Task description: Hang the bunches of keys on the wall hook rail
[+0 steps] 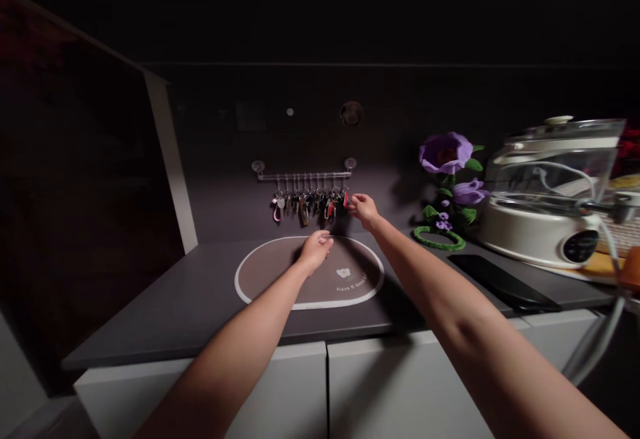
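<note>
Keys on rings [305, 209] hang in a row from a clear hook rail [306, 176] on the dark wall. At the rail's right end is a small red tag [346, 199]. My right hand [364, 210] is right beside this tag, fingers curled together; whether they touch it or pinch something small, I cannot tell. Lower and to the left, my left hand [316, 251] is above a brown oval mat [270, 269] with a white rim. Its fingers are curled closed, and what lies in them is too small to make out.
On the right of the dark counter [175, 299] stand purple knitted flowers [447, 153] with a green ring base, and a white appliance [540, 229] with a clear cover. A black flat object [500, 282] lies before them. A cable hangs over the edge at far right.
</note>
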The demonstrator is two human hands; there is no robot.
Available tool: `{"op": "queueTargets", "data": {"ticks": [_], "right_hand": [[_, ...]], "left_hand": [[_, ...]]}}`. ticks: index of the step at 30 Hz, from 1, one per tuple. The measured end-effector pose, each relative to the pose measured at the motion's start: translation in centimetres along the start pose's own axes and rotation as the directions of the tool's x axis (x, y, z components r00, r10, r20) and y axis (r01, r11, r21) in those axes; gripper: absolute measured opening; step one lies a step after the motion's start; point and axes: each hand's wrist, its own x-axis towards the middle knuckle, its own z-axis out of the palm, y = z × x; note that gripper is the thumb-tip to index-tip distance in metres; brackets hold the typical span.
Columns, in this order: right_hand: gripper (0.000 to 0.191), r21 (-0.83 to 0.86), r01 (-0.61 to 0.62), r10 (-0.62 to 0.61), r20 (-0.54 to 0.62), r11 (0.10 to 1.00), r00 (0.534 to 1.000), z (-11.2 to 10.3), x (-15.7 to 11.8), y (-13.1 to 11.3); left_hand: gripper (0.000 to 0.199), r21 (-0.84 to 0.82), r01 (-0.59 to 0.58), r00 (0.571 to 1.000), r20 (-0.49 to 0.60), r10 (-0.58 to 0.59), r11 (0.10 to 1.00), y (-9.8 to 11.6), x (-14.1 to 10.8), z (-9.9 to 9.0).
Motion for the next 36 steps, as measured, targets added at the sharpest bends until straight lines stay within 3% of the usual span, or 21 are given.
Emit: {"op": "queueTargets", "data": {"ticks": [3, 6, 10, 13, 18, 22, 27, 32, 36], "right_hand": [[0.017, 0.005, -0.102, 0.102, -0.007, 0.995, 0.995, -0.3, -2.3, -0.8], [0.024, -0.017, -0.071, 0.072, 0.050, 0.997, 0.996, -0.4, -4.7, -1.9], [0.047, 0.015, 0.058, -0.060, 0.170, 0.998, 0.984, -0.1, -8.3, -3.5], [0.073, 0.035, 0.216, -0.217, 0.281, 0.976, 0.935, 0.1, -11.2, -4.5], [0.093, -0.011, 0.379, -0.334, 0.448, 0.925, 0.829, -0.1, -16.1, -4.8], [0.094, -0.052, 0.422, -0.338, 0.512, 0.905, 0.790, -0.2, -18.9, -3.8], [0.091, -0.077, 0.458, -0.353, 0.528, 0.886, 0.772, -0.2, -20.0, -2.7], [0.089, -0.083, 0.449, -0.337, 0.546, 0.890, 0.767, -0.3, -18.9, -2.5], [0.076, -0.143, 0.388, -0.276, 0.490, 0.910, 0.827, -0.8, -16.1, -2.4]], "left_hand": [[0.051, -0.017, -0.024, 0.999, -0.039, 0.023, 1.000, 0.7, 0.0, -0.4], [0.074, -0.029, -0.055, 0.996, -0.065, 0.053, 0.998, 2.4, -0.3, -1.0], [0.090, -0.006, -0.236, 0.971, -0.028, 0.236, 0.972, 5.3, -1.8, -3.2], [0.097, 0.044, -0.381, 0.924, 0.047, 0.379, 0.924, 6.7, -4.3, -5.7], [0.102, 0.162, -0.438, 0.895, 0.168, 0.413, 0.884, 6.2, -9.3, -9.5], [0.100, 0.231, -0.438, 0.895, 0.197, 0.399, 0.869, 4.6, -12.0, -11.1], [0.100, 0.212, -0.415, 0.905, 0.198, 0.377, 0.885, 3.3, -12.7, -11.7], [0.104, 0.135, -0.370, 0.922, 0.173, 0.346, 0.919, 3.2, -11.4, -11.9], [0.095, 0.144, -0.274, 0.962, 0.041, 0.271, 0.951, 3.1, -8.5, -12.2]]}}
